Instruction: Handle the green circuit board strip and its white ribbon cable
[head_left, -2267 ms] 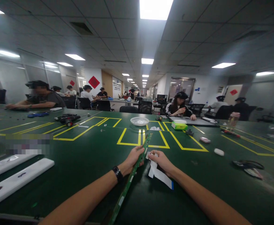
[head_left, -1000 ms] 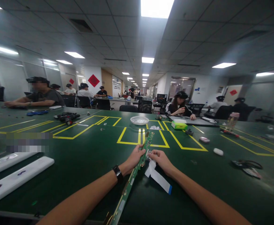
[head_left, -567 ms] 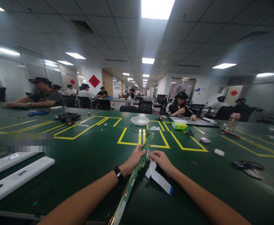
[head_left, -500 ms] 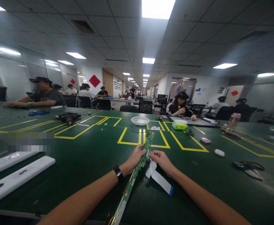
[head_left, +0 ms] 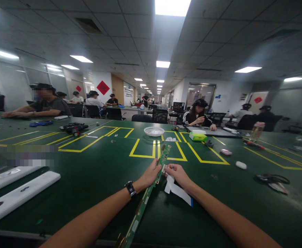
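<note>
A long, narrow green circuit board [head_left: 143, 205] slants from the bottom centre up to the middle of the view. My left hand [head_left: 151, 173] is closed around it near its upper end. On the board's right side, my right hand [head_left: 176, 173] pinches the connector end of a white ribbon cable [head_left: 180, 193] against the board's edge. The cable is folded and hangs below my right fingers, with a blue strip at its free end. Whether the connector sits in the board is too small to tell.
Two long white cases [head_left: 24, 194] lie at the left. A white round basket [head_left: 154, 131] stands beyond my hands, with a green box [head_left: 198, 137] to its right. Black tools [head_left: 74, 129] are at the left back, a dark cable [head_left: 273, 179] at the right. People sit around the table.
The ribbon cable's hanging part has swung slightly right and up. My right fingers and the connector end have shifted slightly against the board's edge. The view has tilted slightly.
</note>
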Motion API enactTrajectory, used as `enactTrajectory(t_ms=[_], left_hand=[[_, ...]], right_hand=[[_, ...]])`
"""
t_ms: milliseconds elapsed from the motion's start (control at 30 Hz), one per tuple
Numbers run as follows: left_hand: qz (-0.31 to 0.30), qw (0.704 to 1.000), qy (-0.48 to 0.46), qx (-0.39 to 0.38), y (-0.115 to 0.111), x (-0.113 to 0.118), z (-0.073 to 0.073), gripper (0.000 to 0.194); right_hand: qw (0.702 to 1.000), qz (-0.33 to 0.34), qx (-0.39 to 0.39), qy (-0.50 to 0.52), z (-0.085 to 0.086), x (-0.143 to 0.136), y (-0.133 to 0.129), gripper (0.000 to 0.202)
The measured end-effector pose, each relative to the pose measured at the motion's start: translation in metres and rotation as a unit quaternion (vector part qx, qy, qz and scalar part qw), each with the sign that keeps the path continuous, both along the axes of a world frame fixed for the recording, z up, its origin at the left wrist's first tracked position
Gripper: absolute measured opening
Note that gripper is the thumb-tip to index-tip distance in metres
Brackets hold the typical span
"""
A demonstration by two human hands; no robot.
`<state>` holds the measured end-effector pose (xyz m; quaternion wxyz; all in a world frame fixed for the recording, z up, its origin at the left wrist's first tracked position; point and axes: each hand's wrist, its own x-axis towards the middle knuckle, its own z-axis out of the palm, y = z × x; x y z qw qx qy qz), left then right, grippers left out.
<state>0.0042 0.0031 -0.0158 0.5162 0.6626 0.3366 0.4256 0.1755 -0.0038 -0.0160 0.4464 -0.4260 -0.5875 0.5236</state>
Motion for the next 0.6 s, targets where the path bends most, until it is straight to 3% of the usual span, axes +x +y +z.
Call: enactTrajectory(t_ms=[100, 233, 400, 600], left_hand=[[-0.004, 0.998, 0.04, 0.043, -0.0029, -0.0013, 0.0028, 0.04], [-0.023, 0.997, 0.072, 0.028, -0.0053, -0.0013, 0.0034, 0.045], [-0.045, 0.997, 0.053, 0.023, -0.0071, -0.0011, 0.0021, 0.045], [-0.065, 0.998, 0.019, 0.002, -0.0096, 0.0003, 0.0046, 0.049]], right_hand=[[1.0, 0.002, 0.016, -0.019, 0.0019, 0.0002, -0.0013, 0.037], [0.998, 0.002, 0.032, -0.048, 0.0012, 0.0013, -0.0005, 0.038], [0.996, 0.013, 0.046, -0.075, 0.0015, 0.0031, -0.0005, 0.039], [0.982, 0.033, 0.126, -0.135, 0.0006, 0.0094, 0.0018, 0.043]])
